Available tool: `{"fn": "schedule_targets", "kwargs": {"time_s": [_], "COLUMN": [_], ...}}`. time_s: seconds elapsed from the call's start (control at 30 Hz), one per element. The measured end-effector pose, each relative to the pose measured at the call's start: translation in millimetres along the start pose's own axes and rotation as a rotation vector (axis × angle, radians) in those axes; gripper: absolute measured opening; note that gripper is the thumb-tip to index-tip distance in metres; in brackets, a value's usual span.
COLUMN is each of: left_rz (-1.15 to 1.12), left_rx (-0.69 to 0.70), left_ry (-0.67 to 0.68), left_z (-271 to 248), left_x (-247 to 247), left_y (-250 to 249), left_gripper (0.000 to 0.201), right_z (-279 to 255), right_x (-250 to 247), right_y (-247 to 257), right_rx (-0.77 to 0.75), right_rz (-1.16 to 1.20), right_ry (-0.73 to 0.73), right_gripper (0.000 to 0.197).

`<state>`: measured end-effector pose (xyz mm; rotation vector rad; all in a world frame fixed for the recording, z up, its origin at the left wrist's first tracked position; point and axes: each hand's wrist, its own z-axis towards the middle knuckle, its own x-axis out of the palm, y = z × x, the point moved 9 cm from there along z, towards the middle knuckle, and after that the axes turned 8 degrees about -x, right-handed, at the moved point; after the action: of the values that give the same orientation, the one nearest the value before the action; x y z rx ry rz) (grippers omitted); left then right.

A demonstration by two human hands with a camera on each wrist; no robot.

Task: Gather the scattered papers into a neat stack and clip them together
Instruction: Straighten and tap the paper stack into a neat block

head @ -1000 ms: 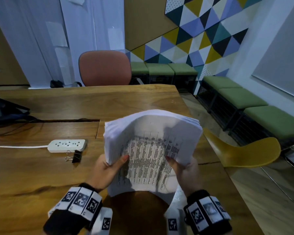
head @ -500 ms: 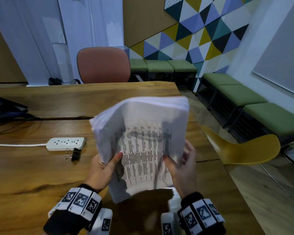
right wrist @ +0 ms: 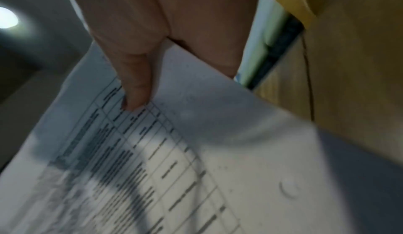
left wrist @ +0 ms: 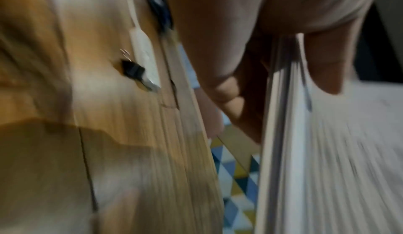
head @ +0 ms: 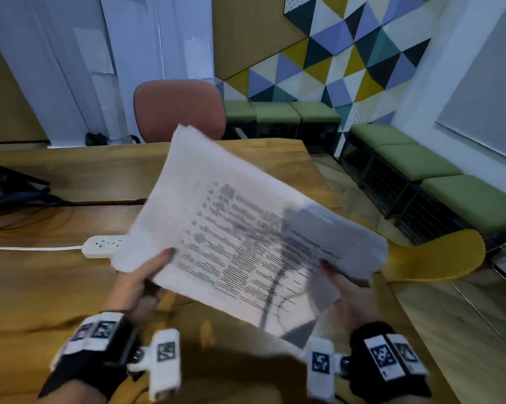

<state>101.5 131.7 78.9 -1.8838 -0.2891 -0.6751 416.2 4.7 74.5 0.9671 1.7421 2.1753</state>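
Observation:
A thick stack of printed white papers (head: 246,228) is held in the air above the wooden table (head: 56,287), turned at a slant with one corner pointing away. My left hand (head: 141,281) grips its left edge, thumb on the top sheet; the left wrist view shows the stack's edge (left wrist: 281,117) pinched between thumb and fingers. My right hand (head: 345,293) holds the right near edge, thumb (right wrist: 133,89) pressing the printed table on the top sheet (right wrist: 196,151). A black binder clip (left wrist: 132,69) lies on the table beside the power strip; the papers hide it in the head view.
A white power strip (head: 101,245) with its cable lies on the table at the left. Dark cables and a monitor foot (head: 9,188) sit at the far left. A yellow chair (head: 438,255) stands right of the table, a red chair (head: 178,109) behind it. Green benches (head: 420,161) line the wall.
The stack has been lifted and turned from upright to a slant, its top swinging left and away. Both hands shifted their hold along the edges; the head view moved closer.

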Motion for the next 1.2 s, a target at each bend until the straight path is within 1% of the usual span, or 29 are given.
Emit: {"fn": "schedule_targets", "kwargs": {"time_s": [0.07,0.1,0.13,0.17,0.2,0.23,0.3,0.33,0.37,0.4,0.43,0.47,0.5,0.53,0.57,0.6,0.63,0.67,0.73,0.77,0.8,0.83,0.87,0.93,1.0,1.07,1.1,1.13,1.2], "left_rz": [0.148,0.279,0.42,0.541,0.63,0.679,0.649,0.62,0.603,0.589,0.569,0.553,0.531,0.511,0.5,0.52,0.544,0.574,0.621,0.624,0.599,0.557,0.503,0.401,0.369,0.362,0.361,0.36,0.351], "left_rx": [-0.023,-0.046,-0.068,-0.062,-0.034,-0.006,0.019,0.009,-0.007,-0.02,-0.027,-0.019,-0.006,-0.003,-0.007,-0.007,0.002,0.011,0.044,0.083,0.139,0.188,0.223,0.268,0.295,0.303,0.304,0.296,0.286], "left_ry": [0.078,0.116,0.136,0.109,0.055,0.002,-0.067,-0.089,-0.095,-0.107,-0.126,-0.156,-0.171,-0.146,-0.116,-0.102,-0.099,-0.119,-0.19,-0.245,-0.276,-0.279,-0.27,-0.296,-0.367,-0.43,-0.451,-0.459,-0.492], "left_z": [0.1,1.2,2.9,5.4,6.8,6.1,3.5,1.2,-2.3,-5.2,-8.6,-10.7,-11.7,-13.0,-15.5,-15.3,-15.8,-16.0,-21.2,-24.4,-27.1,-31.0,-35.6,-40.9,-42.6,-40.5,-38.3,-35.7,-34.2], "left_x": [-13.4,-16.6,-18.7,-22.0,-24.9,-25.2,-30.4,-35.1,-36.7,-39.0,-38.9,-39.4,-38.5,-33.7,-28.3,-29.0,-30.3,-33.7,-36.0,-38.7,-41.0,-39.9,-36.2,-33.6,-30.0,-27.7,-27.1,-27.4,-29.4], "left_y": [-17.8,-20.9,-20.7,-19.6,-19.0,-17.0,-4.7,6.9,18.4,29.9,37.9,41.8,42.7,41.6,38.9,37.8,36.9,37.4,33.6,29.5,24.8,19.5,13.8,4.6,-1.2,-3.2,-3.8,-3.5,-3.6], "left_gripper": [0.028,0.039,0.053,0.063,0.069,0.071,0.069,0.068,0.063,0.052,0.038,0.029,0.026,0.023,0.029,0.049,0.061,0.058,0.036,0.034,0.037,0.039,0.041,0.055,0.048,0.04,0.041,0.041,0.035], "right_z": [4.3,5.6,5.0,4.2,2.6,-0.3,-7.4,-11.4,-15.6,-19.1,-22.0,-25.0,-26.2,-26.6,-27.0,-28.2,-30.0,-33.2,-38.5,-39.3,-39.7,-39.6,-38.3,-36.1,-30.7,-25.5,-24.5,-24.4,-25.2], "right_x": [-8.4,-10.0,-9.7,-10.0,-8.5,-7.7,-9.8,-13.2,-17.8,-21.0,-22.6,-21.5,-19.4,-18.3,-18.8,-19.0,-20.6,-21.0,-23.1,-23.3,-20.7,-15.6,-11.5,-6.2,-4.7,-7.1,-10.2,-15.0,-18.6], "right_y": [8.4,9.8,8.5,2.8,-2.1,-6.7,-21.5,-29.4,-37.7,-44.4,-47.8,-49.3,-47.3,-43.7,-41.7,-39.7,-40.7,-41.2,-42.4,-37.9,-29.6,-17.7,-5.2,19.7,31.0,27.3,23.0,18.4,14.8], "right_rx": [-0.056,-0.076,-0.077,-0.069,-0.071,-0.068,-0.045,-0.032,-0.013,0.012,0.032,0.052,0.062,0.063,0.067,0.069,0.071,0.076,0.081,0.064,0.024,-0.022,-0.069,-0.159,-0.204,-0.163,-0.129,-0.11,-0.107], "right_rz": [-0.008,-0.008,-0.046,-0.079,-0.105,-0.14,-0.204,-0.206,-0.21,-0.201,-0.208,-0.218,-0.215,-0.195,-0.168,-0.135,-0.143,-0.195,-0.27,-0.27,-0.265,-0.267,-0.258,-0.262,-0.325,-0.332,-0.323,-0.324,-0.358], "right_ry": [0.017,0.033,0.044,0.055,0.081,0.074,0.064,0.054,0.024,0.004,-0.004,0.016,0.029,0.033,0.018,0.009,0.002,0.003,0.003,-0.011,-0.015,-0.016,-0.033,-0.121,-0.214,-0.298,-0.343,-0.383,-0.402], "right_gripper": [0.071,0.073,0.07,0.059,0.04,0.024,0.015,0.028,0.046,0.056,0.056,0.049,0.039,0.032,0.033,0.034,0.032,0.037,0.072,0.087,0.097,0.102,0.102,0.092,0.073,0.046,0.031,0.022,0.015]}}
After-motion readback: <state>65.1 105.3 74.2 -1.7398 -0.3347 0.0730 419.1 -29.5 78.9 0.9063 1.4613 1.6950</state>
